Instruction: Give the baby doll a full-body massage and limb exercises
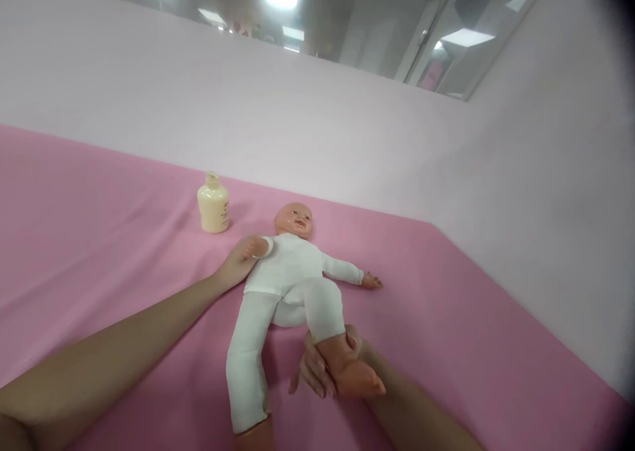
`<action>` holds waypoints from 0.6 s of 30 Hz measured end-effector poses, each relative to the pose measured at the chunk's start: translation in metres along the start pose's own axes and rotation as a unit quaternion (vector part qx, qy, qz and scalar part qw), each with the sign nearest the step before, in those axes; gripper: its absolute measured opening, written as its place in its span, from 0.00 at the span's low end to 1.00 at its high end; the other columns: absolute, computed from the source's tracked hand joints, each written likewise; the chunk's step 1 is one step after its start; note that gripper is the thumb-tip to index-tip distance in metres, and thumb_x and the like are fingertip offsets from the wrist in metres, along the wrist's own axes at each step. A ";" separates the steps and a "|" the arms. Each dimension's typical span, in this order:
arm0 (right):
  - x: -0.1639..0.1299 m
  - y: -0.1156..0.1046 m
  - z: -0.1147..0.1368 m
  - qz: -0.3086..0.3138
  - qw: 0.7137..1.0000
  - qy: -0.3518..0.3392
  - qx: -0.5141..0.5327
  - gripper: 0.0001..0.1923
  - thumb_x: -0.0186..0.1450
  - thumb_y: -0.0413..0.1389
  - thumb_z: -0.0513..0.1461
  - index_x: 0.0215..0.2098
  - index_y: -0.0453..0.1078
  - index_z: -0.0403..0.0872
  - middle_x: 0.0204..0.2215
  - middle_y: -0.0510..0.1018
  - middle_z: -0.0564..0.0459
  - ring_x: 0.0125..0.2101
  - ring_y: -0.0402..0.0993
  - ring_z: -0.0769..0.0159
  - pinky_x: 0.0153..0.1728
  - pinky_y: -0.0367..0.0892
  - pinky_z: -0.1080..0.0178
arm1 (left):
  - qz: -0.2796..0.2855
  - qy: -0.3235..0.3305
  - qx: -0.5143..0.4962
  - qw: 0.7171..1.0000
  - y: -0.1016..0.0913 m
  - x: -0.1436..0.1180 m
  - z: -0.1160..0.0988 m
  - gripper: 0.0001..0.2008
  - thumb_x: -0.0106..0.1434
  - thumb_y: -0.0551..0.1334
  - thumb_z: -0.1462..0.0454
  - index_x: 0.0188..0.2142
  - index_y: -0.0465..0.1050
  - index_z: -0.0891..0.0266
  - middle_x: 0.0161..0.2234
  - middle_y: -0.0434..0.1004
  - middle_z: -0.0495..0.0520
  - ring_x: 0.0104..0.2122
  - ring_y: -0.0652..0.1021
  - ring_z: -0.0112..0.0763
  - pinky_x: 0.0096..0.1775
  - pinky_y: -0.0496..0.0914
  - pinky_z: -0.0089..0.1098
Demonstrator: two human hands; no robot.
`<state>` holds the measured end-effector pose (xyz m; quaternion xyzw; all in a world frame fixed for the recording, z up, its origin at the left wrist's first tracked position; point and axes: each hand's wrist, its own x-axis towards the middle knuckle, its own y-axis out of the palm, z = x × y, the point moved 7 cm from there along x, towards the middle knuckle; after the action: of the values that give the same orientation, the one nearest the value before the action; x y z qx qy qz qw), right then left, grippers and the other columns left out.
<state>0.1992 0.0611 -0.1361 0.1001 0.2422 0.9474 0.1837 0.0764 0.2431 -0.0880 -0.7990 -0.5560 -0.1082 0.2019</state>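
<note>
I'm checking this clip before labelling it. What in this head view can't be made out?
- Doll's far hand: covered by the left hand.
- Doll's straight leg: its foot is cut off by the bottom edge.
- Right hand: its palm is hidden behind the doll's raised foot.
- Bottle: its label print is too small to read.
- Behind the glass: only blurred reflections.
</note>
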 end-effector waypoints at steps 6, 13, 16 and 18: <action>-0.012 -0.008 0.025 -0.188 0.973 -0.089 0.097 0.26 0.56 0.57 0.56 0.34 0.72 0.40 0.24 0.75 0.51 0.30 0.71 0.64 0.45 0.65 0.55 | 0.036 0.086 0.105 0.990 0.003 -0.004 -0.007 0.21 0.61 0.57 0.66 0.53 0.75 0.50 0.58 0.70 0.54 0.61 0.65 0.46 0.64 0.55 0.49; -0.008 -0.006 0.030 -0.191 0.972 -0.104 0.090 0.26 0.56 0.56 0.58 0.33 0.71 0.42 0.22 0.73 0.53 0.28 0.69 0.66 0.45 0.64 0.55 | 0.036 0.086 0.108 0.990 0.003 -0.003 -0.006 0.21 0.61 0.57 0.65 0.53 0.75 0.50 0.57 0.71 0.54 0.61 0.65 0.47 0.64 0.55 0.49; -0.009 -0.007 0.026 -0.171 0.975 -0.105 0.098 0.28 0.55 0.56 0.60 0.33 0.71 0.43 0.21 0.72 0.54 0.28 0.70 0.65 0.44 0.64 0.55 | 0.027 0.073 0.094 0.993 0.002 -0.003 -0.008 0.21 0.59 0.59 0.65 0.52 0.76 0.50 0.56 0.72 0.54 0.60 0.66 0.48 0.63 0.56 0.48; -0.009 -0.006 0.020 -0.136 0.981 -0.095 0.098 0.30 0.53 0.56 0.62 0.32 0.70 0.44 0.21 0.73 0.54 0.27 0.70 0.64 0.43 0.65 0.55 | 0.020 0.063 0.088 0.994 0.002 -0.004 -0.010 0.21 0.59 0.60 0.64 0.52 0.75 0.51 0.56 0.72 0.55 0.60 0.66 0.48 0.63 0.56 0.48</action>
<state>0.2149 0.0710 -0.1228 0.1737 0.3264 0.8715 0.3221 0.0775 0.2351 -0.0808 -0.7808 -0.5333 -0.1049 0.3082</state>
